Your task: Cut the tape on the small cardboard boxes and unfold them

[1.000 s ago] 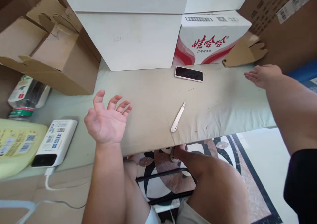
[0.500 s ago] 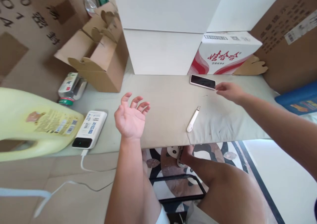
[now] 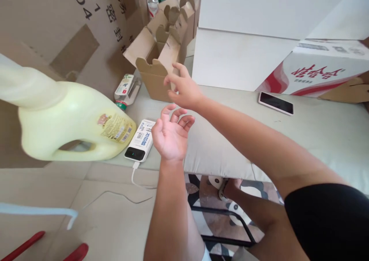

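My left hand (image 3: 171,136) is palm up with its fingers loosely curled and apart, holding nothing. Just left of it lies a white power bank (image 3: 142,138) with a white cable (image 3: 133,175) plugged into its end. My right arm crosses in front of me, and my right hand (image 3: 186,88) hangs in the air with spread fingers and nothing in them. It overlaps the near corner of an open cardboard carton (image 3: 152,80); whether it touches the carton I cannot tell. The phone (image 3: 276,103) lies face up to the right, away from both hands.
A big yellow jug (image 3: 86,118) lies at left, near a small clear container with a green lid (image 3: 121,104). White boxes (image 3: 227,57) and a red-and-white carton (image 3: 317,70) line the back. Bottles (image 3: 152,1) stand behind the cardboard carton. The padded surface ends above my legs.
My right hand has left the phone's edge and swung left to the cardboard carton. The view has turned left. The small white tool on the surface is now out of sight. My left hand stays palm up.
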`<state>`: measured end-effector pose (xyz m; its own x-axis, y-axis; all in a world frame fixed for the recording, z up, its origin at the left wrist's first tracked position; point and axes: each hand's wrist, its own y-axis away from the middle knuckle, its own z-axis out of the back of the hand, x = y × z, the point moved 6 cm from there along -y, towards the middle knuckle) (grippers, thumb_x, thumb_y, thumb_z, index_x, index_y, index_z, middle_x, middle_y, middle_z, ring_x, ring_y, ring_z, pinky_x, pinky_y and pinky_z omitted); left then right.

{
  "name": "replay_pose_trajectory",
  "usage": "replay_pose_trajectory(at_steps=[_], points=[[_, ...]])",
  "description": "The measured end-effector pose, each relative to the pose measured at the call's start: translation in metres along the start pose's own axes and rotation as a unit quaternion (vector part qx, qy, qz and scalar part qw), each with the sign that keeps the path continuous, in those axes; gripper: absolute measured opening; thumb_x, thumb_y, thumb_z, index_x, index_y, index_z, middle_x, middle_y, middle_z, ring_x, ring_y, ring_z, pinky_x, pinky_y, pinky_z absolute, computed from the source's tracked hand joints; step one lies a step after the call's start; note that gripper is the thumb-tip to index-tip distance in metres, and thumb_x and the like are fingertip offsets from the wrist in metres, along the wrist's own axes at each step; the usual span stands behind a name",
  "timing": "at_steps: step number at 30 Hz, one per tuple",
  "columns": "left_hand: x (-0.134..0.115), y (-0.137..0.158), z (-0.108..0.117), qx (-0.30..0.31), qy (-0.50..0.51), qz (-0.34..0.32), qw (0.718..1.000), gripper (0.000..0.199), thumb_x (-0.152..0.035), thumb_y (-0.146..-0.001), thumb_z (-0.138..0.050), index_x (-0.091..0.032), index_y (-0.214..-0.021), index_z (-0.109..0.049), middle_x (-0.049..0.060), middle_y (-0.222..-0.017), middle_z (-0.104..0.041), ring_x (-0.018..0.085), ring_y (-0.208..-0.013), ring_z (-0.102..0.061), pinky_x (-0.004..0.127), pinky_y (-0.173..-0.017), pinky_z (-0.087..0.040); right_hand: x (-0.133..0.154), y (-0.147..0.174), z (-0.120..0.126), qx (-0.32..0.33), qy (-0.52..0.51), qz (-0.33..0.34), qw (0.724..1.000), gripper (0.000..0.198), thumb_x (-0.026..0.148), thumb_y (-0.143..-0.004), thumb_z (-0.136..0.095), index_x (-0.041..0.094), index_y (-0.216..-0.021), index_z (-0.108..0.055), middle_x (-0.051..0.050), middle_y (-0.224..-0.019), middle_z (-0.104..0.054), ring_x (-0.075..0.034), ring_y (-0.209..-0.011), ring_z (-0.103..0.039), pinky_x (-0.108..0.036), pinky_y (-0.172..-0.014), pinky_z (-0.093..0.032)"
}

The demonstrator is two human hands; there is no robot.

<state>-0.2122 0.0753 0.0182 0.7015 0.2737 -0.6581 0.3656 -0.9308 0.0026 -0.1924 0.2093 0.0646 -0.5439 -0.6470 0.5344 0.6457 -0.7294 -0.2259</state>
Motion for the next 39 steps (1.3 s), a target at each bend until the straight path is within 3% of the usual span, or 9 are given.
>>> replay_pose_trajectory(at_steps=[4,7,10,13,21,25,30,36,39], points=[[0.000,0.000,0.003,-0.022,-0.014,-0.022,0.999,0.039,-0.059,-0.080,-0.055,-0.025,-0.099,-0.060,0.004,-0.091,-0.061,0.019,-0.077,-0.064,0.037,-0.086,-0.053,0.014,-0.009,-0.021,0.033,-0.017,0.037,0.999,0.045,0.014,-0.089,-0.052,0.019,-0.133,-0.053,-0.007,-0.166,-0.032,-0.020,-0.118,-0.062,-0.038,-0.109,-0.050],[-0.011,0.002,0.019,-0.154,-0.044,-0.126,0.979,0.028,-0.050,-0.082,-0.050,-0.023,-0.086,-0.056,0.002,-0.078,-0.053,0.015,-0.073,-0.058,0.030,-0.077,-0.049,0.005,0.005,-0.006,-0.020,-0.046,0.022,0.998,0.048,0.010,-0.088,-0.050,0.014,-0.136,-0.054,-0.012,-0.156,-0.047,-0.020,-0.109,-0.065,-0.037,-0.106,-0.052],[-0.024,0.012,0.036,-0.296,-0.066,-0.212,0.929,0.015,-0.035,-0.083,-0.045,-0.022,-0.077,-0.049,-0.001,-0.074,-0.046,0.013,-0.072,-0.053,0.026,-0.073,-0.043,-0.010,0.050,0.028,-0.068,-0.113,-0.017,0.991,0.033,0.016,-0.090,-0.050,0.018,-0.120,-0.064,-0.009,-0.136,-0.063,-0.017,-0.087,-0.068,-0.036,-0.092,-0.058],[-0.034,0.016,0.038,-0.326,-0.086,-0.255,0.906,0.012,-0.030,-0.085,-0.041,-0.023,-0.077,-0.046,0.000,-0.080,-0.047,0.015,-0.082,-0.055,0.028,-0.080,-0.042,-0.020,0.128,0.067,-0.085,-0.174,-0.057,0.979,0.019,0.028,-0.091,-0.057,0.023,-0.105,-0.069,-0.006,-0.126,-0.068,-0.016,-0.080,-0.069,-0.035,-0.079,-0.061],[-0.004,-0.004,0.008,-0.137,-0.104,-0.151,0.973,0.034,-0.044,-0.092,-0.039,-0.021,-0.106,-0.060,0.007,-0.115,-0.068,0.020,-0.112,-0.064,0.033,-0.100,-0.048,-0.037,0.314,0.132,-0.246,-0.176,-0.102,0.948,0.018,0.024,-0.095,-0.061,0.032,-0.092,-0.076,-0.004,-0.070,-0.071,-0.028,-0.106,-0.074,-0.045,-0.088,-0.063],[0.011,-0.008,-0.013,-0.016,-0.188,-0.176,0.966,0.051,-0.063,-0.087,-0.047,-0.019,-0.106,-0.065,0.010,-0.103,-0.071,0.026,-0.107,-0.066,0.040,-0.099,-0.051,-0.049,0.320,0.125,-0.216,-0.155,-0.070,0.961,0.027,0.020,-0.094,-0.060,0.029,-0.116,-0.072,-0.006,-0.097,-0.077,-0.024,-0.095,-0.076,-0.040,-0.079,-0.064],[0.025,-0.003,-0.031,0.048,-0.298,-0.240,0.923,0.055,-0.066,-0.093,-0.042,-0.019,-0.084,-0.068,0.009,-0.093,-0.071,0.024,-0.099,-0.068,0.043,-0.101,-0.051,-0.063,0.316,0.114,-0.214,-0.055,-0.040,0.974,0.023,0.018,-0.094,-0.056,0.022,-0.109,-0.073,-0.013,-0.132,-0.063,-0.014,-0.074,-0.067,-0.037,-0.073,-0.062],[0.041,-0.005,-0.031,0.046,-0.379,-0.272,0.883,0.037,-0.055,-0.087,-0.065,-0.019,-0.080,-0.062,0.001,-0.076,-0.061,0.014,-0.073,-0.059,0.030,-0.076,-0.050,-0.083,0.332,0.115,-0.333,-0.050,-0.068,0.939,0.046,0.024,-0.087,-0.067,0.030,-0.131,-0.056,-0.013,-0.135,-0.052,-0.030,-0.122,-0.058,-0.049,-0.093,-0.058],[0.043,-0.008,-0.026,0.046,-0.390,-0.276,0.877,0.040,-0.053,-0.080,-0.074,-0.022,-0.102,-0.061,-0.002,-0.082,-0.058,0.012,-0.074,-0.057,0.028,-0.078,-0.049,-0.087,0.330,0.110,-0.297,-0.120,-0.053,0.946,0.061,0.022,-0.088,-0.062,0.031,-0.145,-0.040,-0.012,-0.139,-0.057,-0.029,-0.130,-0.057,-0.053,-0.111,-0.048]])
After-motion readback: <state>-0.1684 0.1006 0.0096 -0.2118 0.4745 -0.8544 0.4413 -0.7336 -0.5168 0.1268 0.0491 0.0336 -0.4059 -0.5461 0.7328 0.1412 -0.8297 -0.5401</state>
